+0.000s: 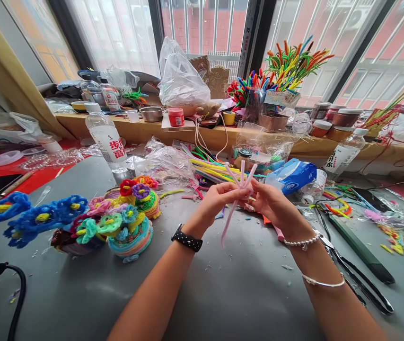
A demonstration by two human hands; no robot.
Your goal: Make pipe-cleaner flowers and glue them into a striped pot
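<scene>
Several pale pink pipe cleaners are gathered in a bunch between my hands, their upper ends fanned apart and one long end hanging down. My left hand pinches the bunch near its middle. My right hand is closed on the same bunch from the other side, its fingertips partly hidden. To the left stand small round pots with pipe-cleaner flowers: blue flowers, and mixed green, pink and purple ones. Behind my hands lies a pile of loose yellow, green and purple pipe cleaners.
Water bottles stand at the left and right. A blue tissue pack, green-handled tool and tweezers lie to the right. On the sill are a plastic bag, jars and upright pipe-cleaner bundles. Fluff scraps dot the grey table.
</scene>
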